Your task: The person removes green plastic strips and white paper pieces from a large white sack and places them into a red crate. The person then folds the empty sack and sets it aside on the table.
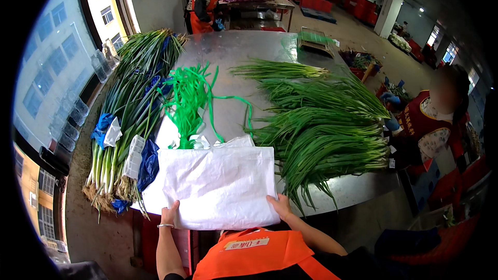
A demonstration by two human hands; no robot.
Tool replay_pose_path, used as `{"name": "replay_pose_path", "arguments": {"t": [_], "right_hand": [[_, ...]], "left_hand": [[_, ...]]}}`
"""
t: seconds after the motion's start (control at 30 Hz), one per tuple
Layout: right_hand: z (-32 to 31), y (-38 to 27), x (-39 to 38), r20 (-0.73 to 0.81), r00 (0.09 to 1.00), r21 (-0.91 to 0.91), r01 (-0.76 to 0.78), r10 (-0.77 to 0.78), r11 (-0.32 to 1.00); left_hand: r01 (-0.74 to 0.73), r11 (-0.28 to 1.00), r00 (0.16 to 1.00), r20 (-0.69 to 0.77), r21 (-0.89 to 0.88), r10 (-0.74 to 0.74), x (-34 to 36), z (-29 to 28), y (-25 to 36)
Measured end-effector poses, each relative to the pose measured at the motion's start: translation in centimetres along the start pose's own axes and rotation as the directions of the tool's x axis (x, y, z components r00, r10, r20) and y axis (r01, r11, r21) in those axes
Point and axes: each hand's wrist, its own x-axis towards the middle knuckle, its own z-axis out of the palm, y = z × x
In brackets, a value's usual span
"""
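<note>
A flat white woven sack [218,184] lies over the near edge of the steel table. My left hand [169,214] grips its lower left corner, thumb on top. At its right edge my right hand [280,207] pinches the sack; the fingers underneath are hidden. Just beyond the sack is a tangle of green plastic ties [185,101] with white ends, some strands trailing right. To the left lies a long heap of large green onions [135,91] with roots, partly wrapped in blue plastic [149,163]. Several bunches of thinner green onions [327,135] are spread at the right.
The steel table [236,106] carries all this, with a green-topped tray [316,40] at its far right corner. A co-worker [428,119] in a dark red vest stands at the right, gloved hands by the onions. Another person [204,5] stands beyond the far edge. Windows line the left.
</note>
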Motion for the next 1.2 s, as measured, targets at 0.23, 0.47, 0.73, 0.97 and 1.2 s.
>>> {"name": "replay_pose_path", "arguments": {"t": [0.23, 0.47, 0.73, 0.97, 1.2], "right_hand": [[-0.1, -0.6, -0.3, 0.004, 1.0, -0.002, 0.007, -0.007, 1.0], [-0.1, -0.5, -0.1, 0.024, 0.999, -0.005, -0.026, 0.026, 1.0], [-0.8, 1.5, 1.2, 0.045, 0.999, -0.066, 0.018, -0.015, 0.998], [-0.6, 1.1, 1.1, 0.016, 0.999, -0.102, 0.042, -0.04, 0.994], [0.0, 1.8, 1.4, -0.036, 0.999, -0.124, 0.021, -0.026, 0.992]], "left_hand": [[-0.004, 1.0, 1.0, 0.024, -0.009, 0.004, 0.0, -0.1, 0.2], [-0.021, 0.999, 1.0, 0.0, 0.042, 0.021, 1.9, -0.5, -2.0], [-0.044, 0.997, 0.998, 0.031, -0.066, 0.046, 0.6, 0.1, -0.5], [-0.016, 0.996, 1.0, 0.017, -0.089, 0.017, -2.6, 0.6, 3.0], [-0.041, 0.998, 0.999, 0.015, -0.042, 0.041, -0.8, 0.2, 0.9]]}}
